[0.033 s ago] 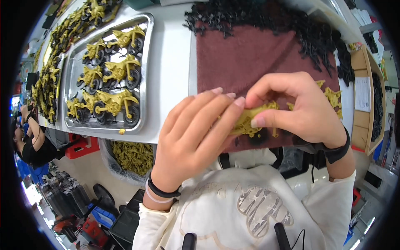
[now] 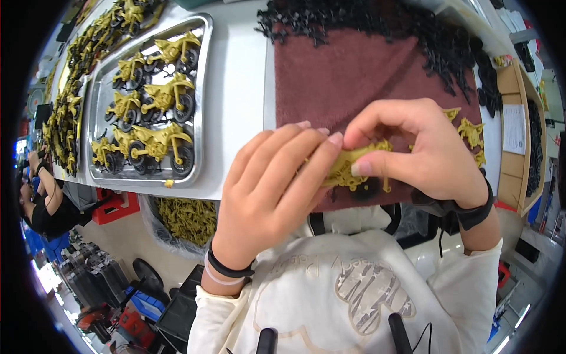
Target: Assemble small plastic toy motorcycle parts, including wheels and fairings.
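Above the maroon cloth, both hands are on one yellow toy motorcycle body. My left hand is closed round its left end, hiding that part behind the fingers. The thumb and index finger of my right hand pinch its upper right side. A dark round part shows just below the body; whether it is joined to it I cannot tell. Right of my right hand, more yellow motorcycle parts lie on the cloth.
A metal tray at the left holds several yellow motorcycles with black wheels. Beyond it lie heaped yellow and black toys. Small black parts are piled along the cloth's far edge. A cardboard box stands at the right. Below the table, a lined bin holds yellow parts.
The whole picture has shifted slightly. Both hands keep nearly the same grip on the yellow motorcycle body.
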Motion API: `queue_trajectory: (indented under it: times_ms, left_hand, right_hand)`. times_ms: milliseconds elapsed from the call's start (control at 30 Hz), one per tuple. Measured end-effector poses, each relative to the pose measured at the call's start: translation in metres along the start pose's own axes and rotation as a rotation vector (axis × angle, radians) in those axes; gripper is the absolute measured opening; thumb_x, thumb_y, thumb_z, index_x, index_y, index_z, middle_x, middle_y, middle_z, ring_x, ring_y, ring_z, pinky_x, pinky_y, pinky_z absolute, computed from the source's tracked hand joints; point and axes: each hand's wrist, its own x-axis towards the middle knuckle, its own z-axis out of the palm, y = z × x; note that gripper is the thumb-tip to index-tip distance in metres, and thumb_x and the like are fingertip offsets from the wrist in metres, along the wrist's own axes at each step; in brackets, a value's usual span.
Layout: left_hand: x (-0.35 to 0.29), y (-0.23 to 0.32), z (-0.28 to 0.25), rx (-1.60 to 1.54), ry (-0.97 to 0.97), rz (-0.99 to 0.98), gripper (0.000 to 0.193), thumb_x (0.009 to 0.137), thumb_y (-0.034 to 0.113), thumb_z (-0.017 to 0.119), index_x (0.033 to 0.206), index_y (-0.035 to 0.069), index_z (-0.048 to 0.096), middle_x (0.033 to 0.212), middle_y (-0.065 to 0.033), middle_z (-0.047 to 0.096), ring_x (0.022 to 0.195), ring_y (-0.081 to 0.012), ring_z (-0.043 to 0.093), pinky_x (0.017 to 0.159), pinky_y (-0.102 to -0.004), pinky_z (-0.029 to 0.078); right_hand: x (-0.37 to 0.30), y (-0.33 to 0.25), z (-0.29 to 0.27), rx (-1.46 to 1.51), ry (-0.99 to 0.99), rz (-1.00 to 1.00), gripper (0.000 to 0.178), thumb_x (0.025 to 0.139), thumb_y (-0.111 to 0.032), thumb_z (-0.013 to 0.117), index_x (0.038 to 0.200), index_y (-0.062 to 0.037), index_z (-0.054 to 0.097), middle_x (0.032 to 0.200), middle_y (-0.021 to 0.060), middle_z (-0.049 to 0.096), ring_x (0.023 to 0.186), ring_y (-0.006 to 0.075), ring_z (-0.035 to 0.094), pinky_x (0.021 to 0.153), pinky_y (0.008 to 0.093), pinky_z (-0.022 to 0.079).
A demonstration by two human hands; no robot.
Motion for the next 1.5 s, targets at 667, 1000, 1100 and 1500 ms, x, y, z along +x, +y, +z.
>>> queue_trajectory:
  times_ms: [667, 1000, 1100, 1500]
  left_hand:
    - [-0.02, -0.015, 0.013, -0.184, -0.199, -0.133, 0.053, 0.062, 0.008, 0.078, 0.113, 0.005, 0.065, 0.114, -0.0106, 0.063, 0.111, -0.0313, 0.058, 0.093, -0.0413, 0.046]
    - [-0.019, -0.01, 0.013, -0.187, -0.217, -0.248, 0.048, 0.064, 0.008, 0.078, 0.11, 0.006, 0.065, 0.11, -0.0101, 0.06, 0.1, -0.0302, 0.058, 0.086, -0.0394, 0.046]
    - [-0.019, -0.009, 0.012, -0.186, -0.223, -0.268, 0.046, 0.065, 0.008, 0.077, 0.109, 0.006, 0.065, 0.109, -0.01, 0.06, 0.099, -0.0303, 0.057, 0.085, -0.0392, 0.046]
    - [-0.019, 0.009, 0.011, -0.06, -0.226, -0.349, 0.045, 0.069, 0.009, 0.075, 0.113, 0.007, 0.064, 0.113, -0.01, 0.058, 0.105, -0.0313, 0.055, 0.089, -0.04, 0.044]
  right_hand:
    - [-0.029, 0.044, 0.044, -0.668, 0.424, -0.302, 0.036, 0.063, 0.002, 0.079, 0.097, 0.0002, 0.068, 0.099, 0.0126, 0.064, 0.088, 0.0245, 0.064, 0.074, 0.0304, 0.052]
    - [-0.032, 0.05, 0.059, -0.568, 0.534, -0.185, 0.033, 0.066, 0.003, 0.078, 0.098, 0.0002, 0.07, 0.099, 0.0107, 0.06, 0.085, 0.0213, 0.062, 0.075, 0.0292, 0.05]
    - [-0.033, 0.05, 0.062, -0.61, 0.567, -0.179, 0.031, 0.068, 0.004, 0.077, 0.098, 0.0007, 0.069, 0.098, 0.0116, 0.062, 0.085, 0.0219, 0.063, 0.077, 0.0296, 0.05]
    - [-0.03, 0.063, 0.067, -0.521, 0.654, -0.247, 0.031, 0.07, 0.0, 0.077, 0.1, -0.0033, 0.068, 0.099, 0.012, 0.065, 0.083, 0.0254, 0.062, 0.072, 0.031, 0.05]
